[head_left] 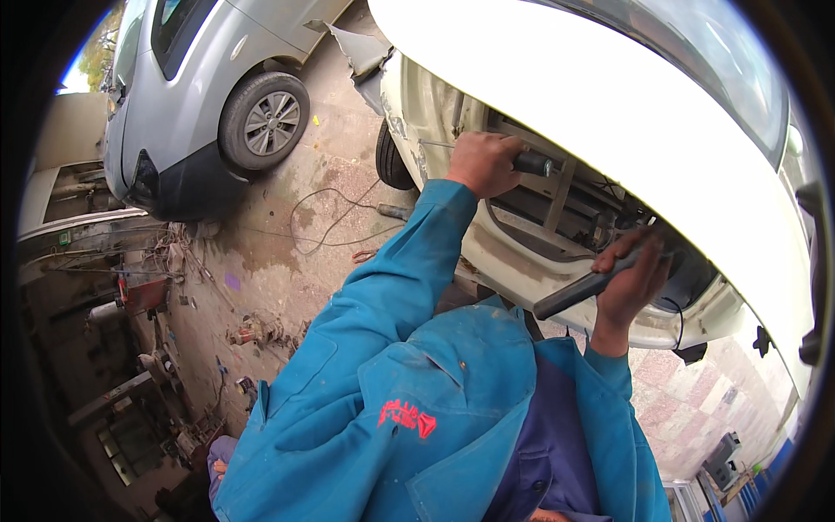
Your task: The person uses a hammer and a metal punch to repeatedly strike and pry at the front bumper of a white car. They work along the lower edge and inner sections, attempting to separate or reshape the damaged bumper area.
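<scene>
My left hand (pixel 487 163) is closed around a screwdriver (pixel 534 163) with a black handle. Its thin metal shaft points left, toward the torn front corner of a cream car (pixel 522 250). In my right hand (pixel 628 277) is a dark grey, round, bar-like tool (pixel 570 296), its thick end pointing down and left. The upper end of that tool is lost in shadow by my fingers, so its kind is unclear. Both hands are over the car's exposed front frame (pixel 557 196), below the edge of the white bonnet (pixel 600 78).
A bent body panel (pixel 357 54) sticks out at the car's left corner, above a tyre (pixel 393 157). A cable (pixel 326 235) and a cylindrical tool (pixel 394 211) lie on the stained floor. A silver car (pixel 200 96) stands at left; jumbled parts (pixel 257 331) lie below it.
</scene>
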The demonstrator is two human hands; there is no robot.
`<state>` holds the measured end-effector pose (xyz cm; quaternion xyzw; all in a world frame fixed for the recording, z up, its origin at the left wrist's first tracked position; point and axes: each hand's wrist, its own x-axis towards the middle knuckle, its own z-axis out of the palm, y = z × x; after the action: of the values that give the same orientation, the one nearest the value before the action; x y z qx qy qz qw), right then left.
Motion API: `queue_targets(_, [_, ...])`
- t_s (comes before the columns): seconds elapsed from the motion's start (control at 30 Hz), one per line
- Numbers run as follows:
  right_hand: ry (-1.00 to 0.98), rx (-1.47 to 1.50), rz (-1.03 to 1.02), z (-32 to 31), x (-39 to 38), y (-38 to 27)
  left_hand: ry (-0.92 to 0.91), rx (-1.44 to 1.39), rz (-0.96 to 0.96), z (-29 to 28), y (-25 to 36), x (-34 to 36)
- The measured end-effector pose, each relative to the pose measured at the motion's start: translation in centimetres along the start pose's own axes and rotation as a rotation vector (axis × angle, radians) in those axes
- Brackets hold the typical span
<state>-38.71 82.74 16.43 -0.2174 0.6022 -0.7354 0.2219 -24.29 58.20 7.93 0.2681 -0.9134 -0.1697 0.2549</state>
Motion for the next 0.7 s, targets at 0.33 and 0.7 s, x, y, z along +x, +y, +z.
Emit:
queue_targets(0.33, [-0.202,-0.179,0.291,0.3,-0.8,3.0,-0.122,0.101,-0.017,0.8,-0.1,0.2])
queue_targets(0.7, [-0.091,-0.116,0.02,1.0,-0.5,2.3,-0.059,0.058,-0.024,1.0,-1.1,0.1])
